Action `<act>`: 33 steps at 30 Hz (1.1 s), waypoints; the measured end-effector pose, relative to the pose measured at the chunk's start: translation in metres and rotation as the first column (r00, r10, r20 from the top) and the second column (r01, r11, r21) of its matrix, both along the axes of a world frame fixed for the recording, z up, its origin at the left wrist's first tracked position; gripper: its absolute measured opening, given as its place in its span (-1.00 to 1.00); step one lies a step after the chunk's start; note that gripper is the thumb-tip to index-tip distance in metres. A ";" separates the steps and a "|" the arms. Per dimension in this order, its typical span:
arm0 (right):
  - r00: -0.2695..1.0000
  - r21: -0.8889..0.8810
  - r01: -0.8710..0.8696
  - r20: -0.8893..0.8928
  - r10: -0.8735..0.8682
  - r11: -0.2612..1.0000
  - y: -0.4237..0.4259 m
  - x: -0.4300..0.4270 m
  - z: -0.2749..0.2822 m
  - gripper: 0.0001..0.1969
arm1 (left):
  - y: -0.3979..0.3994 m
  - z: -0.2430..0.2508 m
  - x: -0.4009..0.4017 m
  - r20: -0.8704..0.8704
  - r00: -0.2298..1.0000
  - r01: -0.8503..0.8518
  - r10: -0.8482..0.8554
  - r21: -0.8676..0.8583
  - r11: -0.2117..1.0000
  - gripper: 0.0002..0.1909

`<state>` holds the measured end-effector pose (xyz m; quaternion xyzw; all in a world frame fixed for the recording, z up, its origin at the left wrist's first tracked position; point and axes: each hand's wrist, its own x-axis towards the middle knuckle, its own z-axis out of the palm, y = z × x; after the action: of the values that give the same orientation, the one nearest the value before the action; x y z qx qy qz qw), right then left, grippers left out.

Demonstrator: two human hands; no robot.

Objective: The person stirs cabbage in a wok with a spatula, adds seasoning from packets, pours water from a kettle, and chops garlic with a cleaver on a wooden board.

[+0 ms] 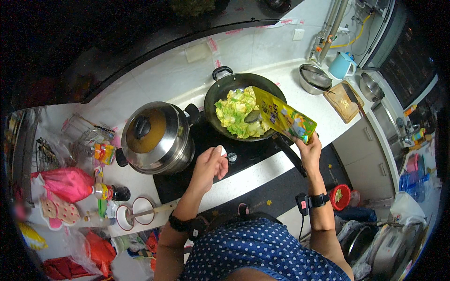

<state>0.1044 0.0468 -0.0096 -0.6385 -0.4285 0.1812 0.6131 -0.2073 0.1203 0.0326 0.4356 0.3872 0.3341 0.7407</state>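
Observation:
In my right hand [310, 151] is a yellow-green seasoning pouch [281, 114], gripped at its lower end and tilted over the wok [270, 82]. Chopped leafy vegetable [235, 112], pale yellow and green, lies in the wok. A metal spatula or ladle head [252, 116] rests among the leaves, partly hidden by the pouch. My left hand [210, 165] is raised over the front of the black cooktop [207, 140], pinching a small white object [223, 151], too small to name surely. The wok's black handle [288, 152] points towards me, beside my right hand.
A lidded steel pot [165, 140] stands left of the wok. At right are metal bowls [314, 79], a blue kettle [341, 66] and a cutting board [339, 105] with a knife [351, 95]. Far left are a sauce bottle [114, 192] and bowls [143, 210].

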 end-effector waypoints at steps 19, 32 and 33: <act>1.000 -0.052 -0.031 -0.002 0.031 0.998 0.005 -0.002 -0.011 -0.62 | 0.001 0.003 0.009 -0.047 0.999 0.029 -0.027 0.031 0.999 -0.64; 0.699 0.151 0.045 -0.711 0.077 0.988 -0.011 -0.017 -0.039 -0.57 | 0.007 0.007 0.009 -0.030 0.998 0.049 -0.047 0.063 0.997 -0.68; 0.526 0.234 0.034 -0.831 0.182 0.972 -0.011 -0.022 -0.041 -0.57 | 0.009 0.010 0.009 -0.036 0.998 0.055 -0.053 0.076 0.996 -0.68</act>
<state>0.0828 0.0362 -0.0505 -0.3789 -0.1212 0.4450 0.8024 -0.1985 0.1292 0.0429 0.4797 0.3749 0.3211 0.7254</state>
